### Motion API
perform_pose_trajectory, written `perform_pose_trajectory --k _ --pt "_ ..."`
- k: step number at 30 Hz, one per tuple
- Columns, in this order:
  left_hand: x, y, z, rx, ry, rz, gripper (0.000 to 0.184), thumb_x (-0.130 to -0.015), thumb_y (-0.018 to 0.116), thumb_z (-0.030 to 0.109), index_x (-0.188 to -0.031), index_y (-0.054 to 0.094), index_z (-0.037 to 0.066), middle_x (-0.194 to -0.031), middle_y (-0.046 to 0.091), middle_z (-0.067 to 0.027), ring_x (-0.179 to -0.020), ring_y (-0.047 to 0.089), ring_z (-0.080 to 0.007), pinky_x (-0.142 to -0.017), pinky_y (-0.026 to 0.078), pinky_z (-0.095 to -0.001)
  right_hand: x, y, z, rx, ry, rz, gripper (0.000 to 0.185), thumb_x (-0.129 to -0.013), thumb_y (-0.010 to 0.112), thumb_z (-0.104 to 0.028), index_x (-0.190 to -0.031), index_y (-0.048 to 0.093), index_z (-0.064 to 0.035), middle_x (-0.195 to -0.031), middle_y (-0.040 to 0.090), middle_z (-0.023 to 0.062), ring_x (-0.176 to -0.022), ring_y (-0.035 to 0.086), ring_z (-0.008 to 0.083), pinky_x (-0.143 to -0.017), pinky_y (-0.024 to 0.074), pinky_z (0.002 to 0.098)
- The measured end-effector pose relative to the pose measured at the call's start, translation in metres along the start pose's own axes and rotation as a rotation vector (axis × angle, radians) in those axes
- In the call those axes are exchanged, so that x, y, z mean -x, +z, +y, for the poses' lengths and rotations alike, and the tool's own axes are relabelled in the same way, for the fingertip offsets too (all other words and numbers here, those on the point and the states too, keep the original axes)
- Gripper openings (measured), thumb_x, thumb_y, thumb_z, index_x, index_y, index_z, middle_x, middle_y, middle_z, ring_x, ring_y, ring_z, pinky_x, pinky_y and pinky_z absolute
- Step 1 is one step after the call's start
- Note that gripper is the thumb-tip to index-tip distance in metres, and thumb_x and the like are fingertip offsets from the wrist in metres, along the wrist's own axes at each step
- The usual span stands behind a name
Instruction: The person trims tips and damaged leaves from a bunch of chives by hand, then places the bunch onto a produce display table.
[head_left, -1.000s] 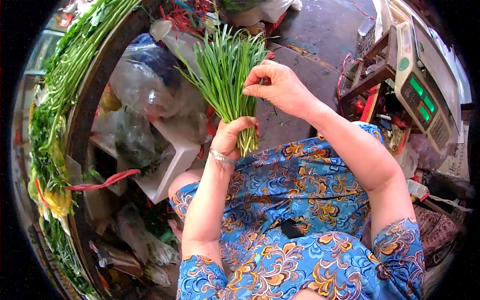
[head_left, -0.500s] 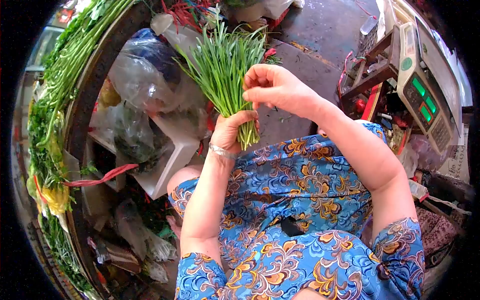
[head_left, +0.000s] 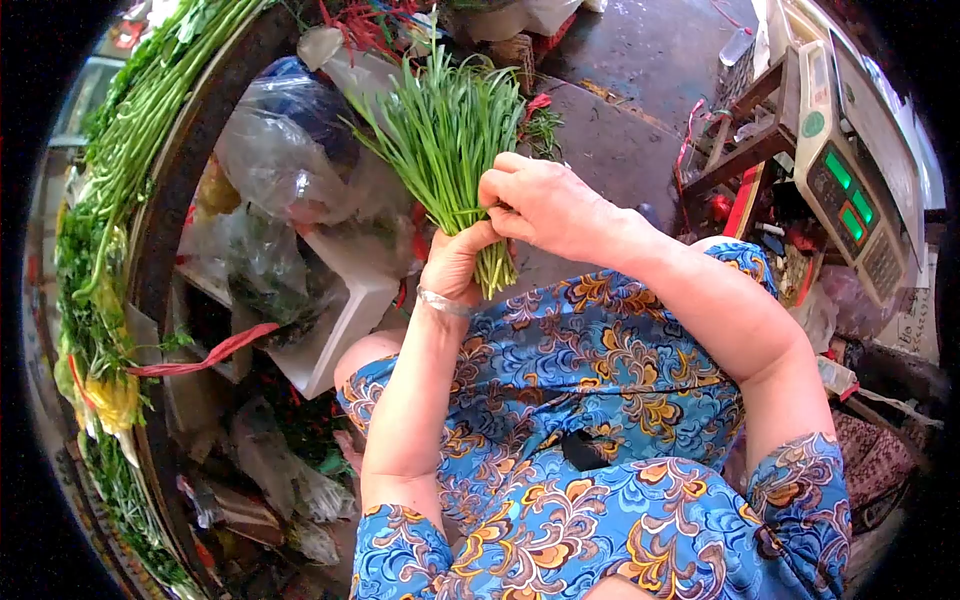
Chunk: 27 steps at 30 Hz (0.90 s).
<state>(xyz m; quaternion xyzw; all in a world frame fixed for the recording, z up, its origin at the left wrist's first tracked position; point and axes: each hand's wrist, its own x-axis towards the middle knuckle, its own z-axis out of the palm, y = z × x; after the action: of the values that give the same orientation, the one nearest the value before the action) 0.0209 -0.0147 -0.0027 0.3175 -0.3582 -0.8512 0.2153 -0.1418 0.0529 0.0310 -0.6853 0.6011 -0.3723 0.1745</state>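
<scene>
A bunch of garlic chives [head_left: 445,145] stands in my left hand [head_left: 455,265], its leaves fanned away from me and its cut stem ends showing below the fist. My left fingers are wrapped round the stems. A thin green strand [head_left: 466,213] crosses the bunch just above my left thumb. My right hand [head_left: 550,205] is closed in a pinch at the right side of the stems, close to that thumb and at the end of the strand. What lies between its fingertips is hidden.
Long green stalks [head_left: 165,130] and leafy vegetables line a curved dark rim [head_left: 165,200] at the left. Plastic bags [head_left: 285,150] and a white foam box [head_left: 345,320] lie inside it. A digital scale [head_left: 850,190] stands at the right, beside a wooden stool [head_left: 745,150].
My right hand has come down and turned, its fingers closing in a pinch near my left thumb. My left hand and the chives have barely moved.
</scene>
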Motion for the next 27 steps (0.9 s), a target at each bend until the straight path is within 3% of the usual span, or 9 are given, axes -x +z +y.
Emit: perform_pose_trajectory --k 4,9,13,15,16,21,22,23,27 --pt "0.003 -0.003 0.005 0.001 -0.063 0.009 0.032 -0.081 0.068 0.003 -0.111 0.059 0.0 -0.09 0.067 -0.0108 -0.072 0.066 -0.0216 -0.064 0.058 -0.0361 -0.01 -0.014 0.006 -0.054 -0.015 0.203 0.013 -0.083 0.061 -0.016 -0.088 0.06 -0.0036 -0.086 0.058 0.0144 -0.083 0.061 0.0349 -0.071 0.0501 0.0437" --pt "0.005 -0.009 0.009 0.03 -0.124 0.032 0.031 -0.081 0.068 0.004 -0.11 0.059 -0.002 -0.086 0.067 -0.0116 -0.07 0.066 -0.0221 -0.065 0.057 -0.0366 -0.02 -0.039 0.001 -0.21 0.108 0.436 0.028 -0.082 0.066 -0.008 -0.109 0.059 -0.0057 -0.096 0.062 0.0132 -0.08 0.065 0.0269 -0.073 0.052 0.0368" --pt "0.007 -0.011 0.009 0.065 -0.101 0.009 0.03 -0.081 0.068 0.005 -0.109 0.059 -0.004 -0.086 0.067 -0.0112 -0.07 0.063 -0.0226 -0.067 0.054 -0.0368 -0.028 -0.036 0.045 0.329 0.248 0.355 0.044 -0.081 0.065 -0.014 -0.124 0.056 -0.0106 -0.134 0.048 0.0186 -0.117 0.056 0.0337 -0.096 0.0488 0.0433" --pt "0.009 -0.01 0.01 0.102 -0.061 -0.006 0.028 -0.082 0.067 0.005 -0.108 0.059 -0.003 -0.086 0.066 -0.011 -0.07 0.062 -0.0224 -0.068 0.054 -0.0363 -0.031 -0.036 0.048 0.206 0.1 0.444 0.034 -0.085 0.066 -0.014 -0.117 0.059 -0.0061 -0.126 0.055 0.0147 -0.085 0.065 0.0279 -0.082 0.0517 0.0363" --pt "0.009 -0.012 0.01 0.111 -0.092 -0.004 0.027 -0.082 0.067 0.005 -0.106 0.059 -0.003 -0.085 0.066 -0.0112 -0.071 0.063 -0.0223 -0.068 0.054 -0.0356 -0.032 -0.037 0.05 0.211 0.094 0.442 0.034 -0.085 0.066 -0.014 -0.117 0.059 -0.0061 -0.126 0.055 0.0147 -0.085 0.065 0.0279 -0.082 0.0517 0.0363" --pt "0.011 -0.008 0.013 0.092 -0.045 -0.042 0.031 -0.082 0.067 0.005 -0.111 0.059 -0.002 -0.087 0.066 -0.0109 -0.073 0.063 -0.0224 -0.068 0.054 -0.0356 -0.027 -0.037 0.049 0.03 0.327 0.218 0.02 -0.084 0.068 -0.016 -0.096 0.066 -0.0005 -0.089 0.067 0.0117 -0.077 0.062 0.0165 -0.07 0.0494 0.0322" --pt "0.012 -0.008 0.014 0.071 -0.026 -0.056 0.034 -0.081 0.067 0.005 -0.113 0.058 -0.002 -0.088 0.066 -0.0106 -0.073 0.063 -0.0225 -0.068 0.054 -0.0356 -0.027 -0.043 0.042 -0.027 0.435 0.095 0.032 -0.084 0.069 -0.033 -0.095 0.069 -0.0029 -0.097 0.07 0.0153 -0.092 0.066 0.0294 -0.081 0.05 0.0391" --pt "0.013 -0.007 0.015 0.067 -0.021 -0.059 0.034 -0.081 0.067 0.005 -0.113 0.058 -0.002 -0.088 0.066 -0.0106 -0.073 0.063 -0.0225 -0.068 0.054 -0.0356 -0.026 -0.041 0.042 -0.026 0.43 0.099 0.032 -0.084 0.069 -0.033 -0.095 0.069 -0.0029 -0.097 0.07 0.0153 -0.092 0.066 0.0294 -0.081 0.05 0.0391" --pt "0.018 0.0 0.016 -0.02 0.041 -0.074 0.04 -0.076 0.07 0.009 -0.113 0.058 0.0 -0.09 0.065 -0.0109 -0.077 0.062 -0.0226 -0.07 0.053 -0.0345 -0.019 -0.03 0.027 -0.792 0.385 -0.265 0.044 -0.085 0.073 -0.033 -0.111 0.065 0.0007 -0.1 0.069 0.0091 -0.095 0.061 0.0157 -0.09 0.0473 0.0323"
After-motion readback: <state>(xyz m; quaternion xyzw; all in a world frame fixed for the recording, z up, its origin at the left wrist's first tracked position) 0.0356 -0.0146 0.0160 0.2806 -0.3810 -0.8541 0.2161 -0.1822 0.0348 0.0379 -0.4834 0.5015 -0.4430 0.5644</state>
